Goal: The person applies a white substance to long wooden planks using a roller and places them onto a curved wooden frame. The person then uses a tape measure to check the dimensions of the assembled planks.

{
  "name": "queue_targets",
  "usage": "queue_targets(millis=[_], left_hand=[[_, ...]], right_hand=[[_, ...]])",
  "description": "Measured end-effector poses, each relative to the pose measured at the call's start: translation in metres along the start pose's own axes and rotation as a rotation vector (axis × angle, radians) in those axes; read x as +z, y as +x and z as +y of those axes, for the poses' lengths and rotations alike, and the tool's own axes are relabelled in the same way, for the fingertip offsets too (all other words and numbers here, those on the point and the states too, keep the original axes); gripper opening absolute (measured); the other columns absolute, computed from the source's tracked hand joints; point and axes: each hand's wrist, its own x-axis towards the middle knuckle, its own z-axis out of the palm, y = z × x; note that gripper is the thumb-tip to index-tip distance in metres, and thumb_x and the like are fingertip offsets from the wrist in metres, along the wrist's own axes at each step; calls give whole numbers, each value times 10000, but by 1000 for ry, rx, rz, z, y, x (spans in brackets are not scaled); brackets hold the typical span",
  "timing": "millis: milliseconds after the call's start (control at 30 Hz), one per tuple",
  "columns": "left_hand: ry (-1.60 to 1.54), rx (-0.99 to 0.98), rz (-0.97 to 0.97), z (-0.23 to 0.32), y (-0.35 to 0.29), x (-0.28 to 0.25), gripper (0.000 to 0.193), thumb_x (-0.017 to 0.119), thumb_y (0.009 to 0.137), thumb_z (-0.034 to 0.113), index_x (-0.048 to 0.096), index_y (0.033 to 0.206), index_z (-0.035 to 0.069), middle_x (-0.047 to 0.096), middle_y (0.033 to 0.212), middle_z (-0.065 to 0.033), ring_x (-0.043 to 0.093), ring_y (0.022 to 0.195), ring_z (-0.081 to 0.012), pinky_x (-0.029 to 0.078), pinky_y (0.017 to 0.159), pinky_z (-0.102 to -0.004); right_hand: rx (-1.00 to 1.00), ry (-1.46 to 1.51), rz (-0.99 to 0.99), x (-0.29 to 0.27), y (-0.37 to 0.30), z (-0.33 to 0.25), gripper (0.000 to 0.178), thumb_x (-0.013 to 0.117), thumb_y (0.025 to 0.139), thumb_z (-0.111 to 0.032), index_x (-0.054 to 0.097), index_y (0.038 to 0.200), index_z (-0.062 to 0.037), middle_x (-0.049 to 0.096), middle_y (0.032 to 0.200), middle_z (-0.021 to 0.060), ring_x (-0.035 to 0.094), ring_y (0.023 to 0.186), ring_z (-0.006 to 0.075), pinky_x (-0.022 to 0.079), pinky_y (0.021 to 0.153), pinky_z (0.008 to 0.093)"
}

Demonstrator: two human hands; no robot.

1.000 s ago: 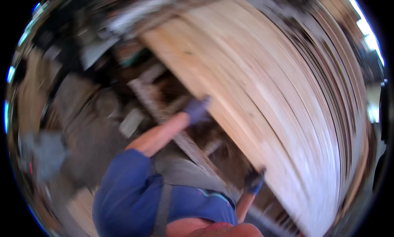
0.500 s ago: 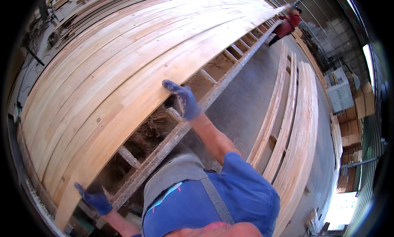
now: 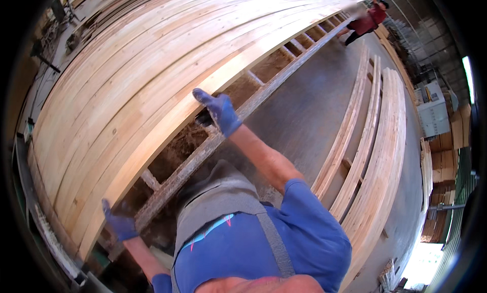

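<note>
A long, pale wooden board [image 3: 163,133] runs along the near edge of a wide layer of boards [image 3: 152,85]. My left hand [image 3: 120,224], in a blue glove, holds its edge close to the lower-left end, thumb over the top. Farther up, my gloved right hand [image 3: 221,113] grips the same edge, its thumb on the upper face and its fingers mostly hidden underneath. The board looks slightly raised and tilted. Below it shows a ladder-like metal frame [image 3: 177,170] with crossbars and sawdust between them.
At the far end, a person in red [image 3: 366,22] stands by the boards, hands near their edge. Stacked long timbers [image 3: 378,156] lie on the grey floor [image 3: 299,110] to the right. Beyond them are a pale box-shaped cabinet [image 3: 433,110] and brown stacks [image 3: 440,166].
The near board has lifted and tilted, so its edge catches more light. Both hands remain on it. The person at the far end has raised an arm with that end of the board.
</note>
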Motion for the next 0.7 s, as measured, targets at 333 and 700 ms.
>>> queue_targets(millis=[333, 700], left_hand=[[-115, -80, -53, -53, 23, -2, 361, 570, 890, 496, 639, 865, 143, 604, 616, -7, 536, 472, -124, 424, 425, -244], [12, -36, -68, -54, 20, -46, 389, 612, 862, 508, 614, 1014, 150, 583, 688, 28, 443, 470, -85, 338, 414, -206]], right_hand=[[-34, 137, -15, -39, 1, 32, 320, 676, 863, -268, 654, 1015, 12, 665, 905, 82, 650, 746, 163, 549, 604, 290], [-54, 163, 75, -36, -46, 25, 268, 719, 843, -237, 677, 964, -2, 658, 845, 8, 616, 666, 88, 518, 501, 256]])
